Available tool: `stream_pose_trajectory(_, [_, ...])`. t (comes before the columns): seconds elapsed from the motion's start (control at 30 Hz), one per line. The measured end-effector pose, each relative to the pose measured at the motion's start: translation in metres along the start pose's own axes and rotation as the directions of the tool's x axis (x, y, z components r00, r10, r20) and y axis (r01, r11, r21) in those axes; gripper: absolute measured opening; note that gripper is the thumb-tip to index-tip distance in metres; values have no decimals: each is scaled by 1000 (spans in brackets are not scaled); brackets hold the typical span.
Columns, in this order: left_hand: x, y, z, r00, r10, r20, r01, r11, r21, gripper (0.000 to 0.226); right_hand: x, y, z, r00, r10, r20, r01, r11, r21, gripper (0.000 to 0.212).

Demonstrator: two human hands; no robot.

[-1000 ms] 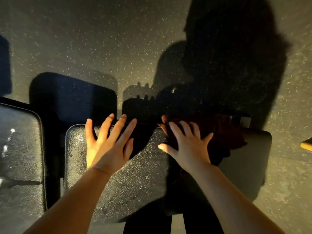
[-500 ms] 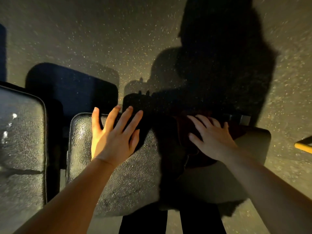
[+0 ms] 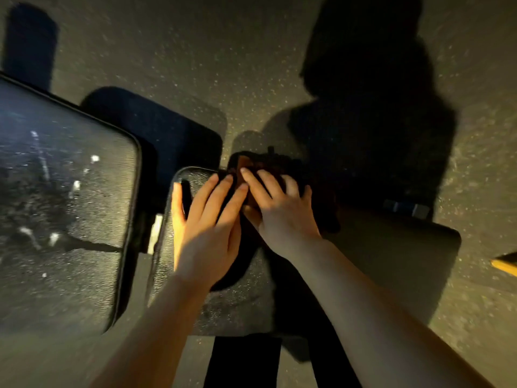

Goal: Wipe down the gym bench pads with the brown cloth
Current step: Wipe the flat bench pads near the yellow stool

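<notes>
On the seat pad [image 3: 232, 298], the right hand [image 3: 282, 214] has slid the brown cloth [image 3: 253, 166] left to the far edge, fingers flat on it. Beside it, the left hand [image 3: 207, 228] presses down, fingers straight, now touching the right.

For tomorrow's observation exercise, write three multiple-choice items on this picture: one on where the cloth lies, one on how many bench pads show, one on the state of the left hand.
1. Where does the brown cloth lie?
A. At the far edge of the smaller pad, under the right hand
B. On the floor
C. On the larger pad

2. How many pads show?
A. One
B. Two
C. Four

3. How is the left hand?
A. Clenched in a fist
B. Flat, fingers straight
C. Out of view

Key: 1 A, the fingers press on it there. 2 B, the larger pad sits beside the smaller. 3 B, its fingers lie extended on the pad.
</notes>
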State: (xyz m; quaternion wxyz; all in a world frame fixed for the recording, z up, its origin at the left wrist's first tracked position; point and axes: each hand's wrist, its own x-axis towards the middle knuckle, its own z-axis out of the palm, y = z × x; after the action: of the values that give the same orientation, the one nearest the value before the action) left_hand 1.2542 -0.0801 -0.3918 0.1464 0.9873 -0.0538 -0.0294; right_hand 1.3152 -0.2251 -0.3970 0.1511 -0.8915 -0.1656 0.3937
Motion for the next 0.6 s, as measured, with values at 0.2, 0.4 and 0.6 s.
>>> stream_pose_trajectory(0.2, [-55,-33,-32,969,-248,-11,247,969,-27,61,24,-66,-13,977,-212,-15,208,967,-149,67])
stream_pose_trajectory(0.4, [-102,-32,-31,935,-353,6,351,927,-132,61,24,-81,-10,911,-412,-6,376,837,-397,66])
stream_pose_trajectory(0.6, [-149,-24,-3,875,-467,128,481,809,-339,71,20,-81,3,829,-553,83,485,636,-600,61])
